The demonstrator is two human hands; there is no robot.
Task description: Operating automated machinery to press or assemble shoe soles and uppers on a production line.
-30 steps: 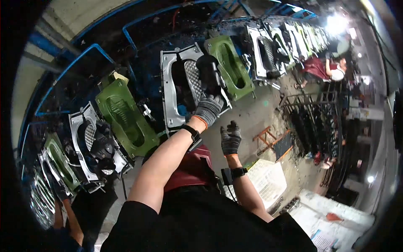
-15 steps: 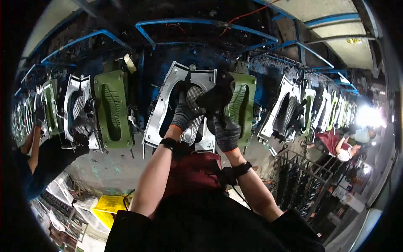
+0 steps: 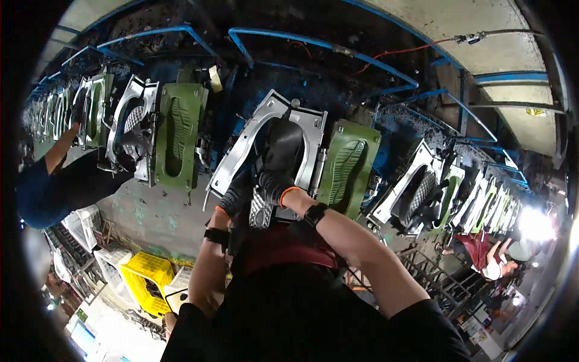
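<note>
Black boot [image 3: 284, 142] now lies in the opening of the silver mould [image 3: 241, 145]; half a second ago it was over the right edge. Nearest us: maroon apron [image 3: 283, 250]. Just beyond, our hands have drawn closer together. Right hand [image 3: 276, 184] looks clamped on the boot's lower end; left hand [image 3: 237, 194] sits beside it, fingers hidden, so we cannot tell its hold. Patterned sole [image 3: 259, 214] shows between and below them; whether it joins the boot, we cannot see. Step in hand, we judge: working the boot about at the mould. Next move calls for a firm two-handed hold, clear of the metal rim. Right of that, green mould [image 3: 350, 169]. Farther, at left, a co-worker's arm [image 3: 63, 148].
</note>
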